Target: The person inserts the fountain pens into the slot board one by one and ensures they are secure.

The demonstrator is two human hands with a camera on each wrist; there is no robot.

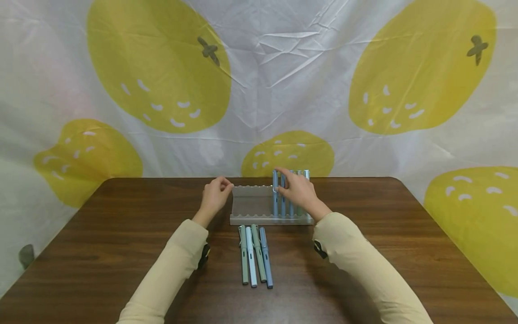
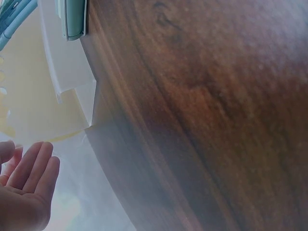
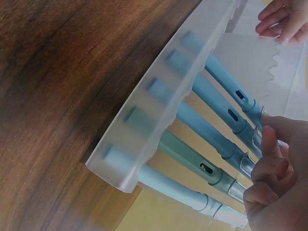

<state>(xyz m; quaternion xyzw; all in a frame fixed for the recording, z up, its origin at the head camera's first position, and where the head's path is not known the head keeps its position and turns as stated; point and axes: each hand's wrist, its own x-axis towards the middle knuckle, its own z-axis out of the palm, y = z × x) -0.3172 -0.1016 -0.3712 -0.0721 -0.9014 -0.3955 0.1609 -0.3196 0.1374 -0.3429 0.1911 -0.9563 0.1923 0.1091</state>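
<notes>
A translucent pen rack (image 1: 252, 220) with scalloped edges stands at the far side of the table. My left hand (image 1: 214, 198) pinches its back left corner between thumb and fingertips. My right hand (image 1: 300, 191) holds the cap end of a blue pen (image 3: 226, 79), which lies in a notch with its lower end behind the rack's front lip. To the right of that pen, two more blue pens, a green pen (image 3: 187, 156) and a pale blue pen (image 3: 173, 187) fill neighbouring notches. In the head view my right hand partly hides them.
In front of the rack lie loose pens side by side: a green pen (image 1: 244, 261), a pale blue pen (image 1: 251, 261), another green pen (image 1: 259, 256) and a blue pen (image 1: 266, 261). A lemon-patterned cloth (image 1: 291, 108) hangs behind the wooden table (image 1: 364, 288).
</notes>
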